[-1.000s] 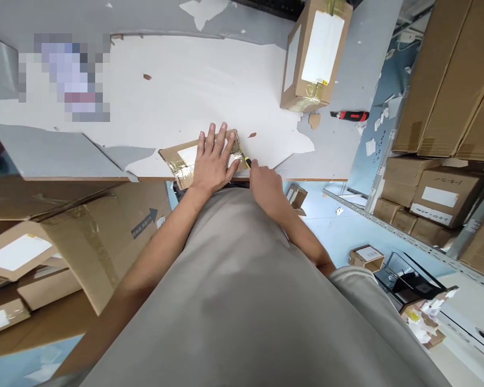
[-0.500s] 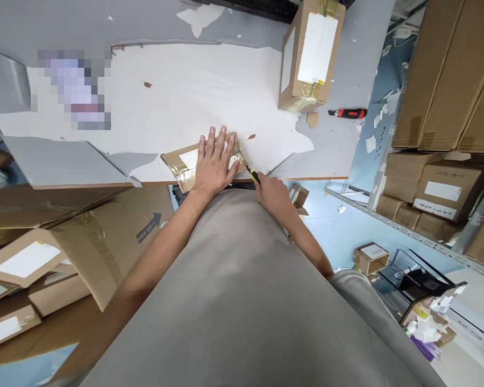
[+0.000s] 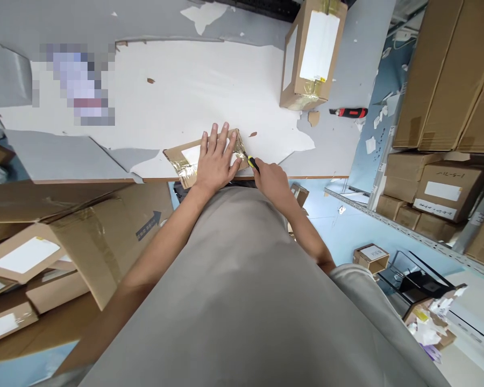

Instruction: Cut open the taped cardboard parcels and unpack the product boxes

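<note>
Hands (image 3: 216,167), carton (image 3: 311,59) and red cutter (image 3: 351,113) beyond

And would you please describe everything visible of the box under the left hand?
The brown cardboard box bears a white label, partly hidden, and shiny yellowish tape at both ends. It lies slanted on the table at its near edge, under the spread left hand; the box cutter in the right hand reaches the box's right end.

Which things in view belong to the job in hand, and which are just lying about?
In the job, it seems:
small taped carton, under the flat left hand
yellow-and-black cutter, in the right hand

Apparently just lying about:
red-and-black cutter
taller carton
cardboard scrap
shelved boxes
</note>
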A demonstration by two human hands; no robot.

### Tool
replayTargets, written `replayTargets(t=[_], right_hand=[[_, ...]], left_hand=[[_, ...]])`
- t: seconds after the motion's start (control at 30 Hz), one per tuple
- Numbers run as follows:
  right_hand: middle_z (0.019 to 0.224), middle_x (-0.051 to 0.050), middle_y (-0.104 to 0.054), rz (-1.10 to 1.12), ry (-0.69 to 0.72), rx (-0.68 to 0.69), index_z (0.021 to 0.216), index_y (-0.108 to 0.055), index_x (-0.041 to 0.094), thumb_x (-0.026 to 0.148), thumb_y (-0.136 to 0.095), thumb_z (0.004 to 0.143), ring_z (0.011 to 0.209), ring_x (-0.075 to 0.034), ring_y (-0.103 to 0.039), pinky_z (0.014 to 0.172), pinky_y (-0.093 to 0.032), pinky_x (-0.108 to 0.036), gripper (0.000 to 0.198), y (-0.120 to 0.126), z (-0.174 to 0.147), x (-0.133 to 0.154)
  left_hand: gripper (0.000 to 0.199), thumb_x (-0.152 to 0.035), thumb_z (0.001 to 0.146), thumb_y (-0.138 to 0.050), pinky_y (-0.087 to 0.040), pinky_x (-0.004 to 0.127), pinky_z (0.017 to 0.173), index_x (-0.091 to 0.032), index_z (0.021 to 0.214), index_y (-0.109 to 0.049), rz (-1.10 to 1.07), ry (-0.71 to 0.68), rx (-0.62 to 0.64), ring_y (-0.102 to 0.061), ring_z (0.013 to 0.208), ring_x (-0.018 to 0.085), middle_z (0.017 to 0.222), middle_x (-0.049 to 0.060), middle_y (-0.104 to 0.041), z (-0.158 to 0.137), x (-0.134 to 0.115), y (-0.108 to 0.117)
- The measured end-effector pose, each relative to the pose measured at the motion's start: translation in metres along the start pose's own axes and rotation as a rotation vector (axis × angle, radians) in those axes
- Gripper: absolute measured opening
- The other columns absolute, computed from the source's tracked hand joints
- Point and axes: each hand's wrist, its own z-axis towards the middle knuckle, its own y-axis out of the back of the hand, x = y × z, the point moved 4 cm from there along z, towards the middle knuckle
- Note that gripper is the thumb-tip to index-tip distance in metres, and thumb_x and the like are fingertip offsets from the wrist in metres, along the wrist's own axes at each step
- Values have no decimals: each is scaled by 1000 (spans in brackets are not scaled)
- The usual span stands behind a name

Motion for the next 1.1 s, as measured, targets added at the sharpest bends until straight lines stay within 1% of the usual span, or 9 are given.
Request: replayTargets(t=[0.17,0.33,0.63,0.7,0.77,0.83,0.9,1.0,1.1], right_hand=[[140,-27,-80,-29,-38,25,155,-66,11,23,-40,124,133,-37,-78,110,-60,-45,42,3,-5,10],[139,-26,-81,-25,-54,26,158,-61,12,23,-38,125,131,-38,-79,109,-60,-45,43,-6,-6,9],[138,-24,-83,33,-25,13,149,-71,14,24,-46,124,131,-38,-81,107,-61,-44,37,-6,-9,0],[128,-19,-87,137,27,-1,133,-77,17,25,-53,122,119,-35,-85,105,-62,-42,28,-3,-12,-13],[113,-12,-90,339,76,-23,117,-78,20,28,-57,121,93,-27,-86,96,-64,-36,23,-3,-9,-33],[104,-6,-89,598,84,-85,112,-74,22,35,-57,121,67,-18,-79,82,-64,-30,23,-8,8,-54],[102,-4,-88,820,66,-191,110,-69,23,45,-59,121,60,-14,-75,69,-62,-26,27,-19,39,-73],[100,-3,-86,1089,8,-253,111,-62,25,58,-64,117,67,-12,-76,69,-64,-24,33,-46,99,-85],[95,-2,-84,1230,-38,-236,107,-58,27,61,-72,111,81,-14,-79,80,-68,-27,37,-70,146,-81]], left_hand=[[91,-76,113,-49,7,70,150,-24,187,-41,53,-22,48,-6,188,43,198,14,-26,0,-2,-1],[88,-69,117,-39,3,69,151,-18,188,-37,193,-15,80,-6,188,41,198,17,-24,0,-5,-1],[85,-66,117,-42,-1,68,151,-18,187,-40,190,-24,69,-9,188,40,197,17,-27,1,-2,-2],[86,-70,117,-42,-2,68,151,-18,186,-41,171,-26,71,-11,188,40,197,18,-28,0,-2,0],[90,-75,117,-40,0,69,151,-17,186,-41,155,-6,46,-11,188,40,197,19,-28,-6,-2,6],[96,-80,116,-39,4,69,151,-16,187,-37,157,69,-50,-5,188,41,198,20,-23,-18,3,16],[102,-83,115,-39,10,69,150,-14,190,-28,176,188,-193,6,188,40,200,21,-13,-36,11,30],[113,-86,114,-37,14,69,149,-6,191,-14,199,351,-322,17,186,41,199,26,3,-61,30,46],[118,-89,112,-35,13,70,148,-3,190,-11,176,437,-316,18,186,42,198,29,7,-76,50,58]])
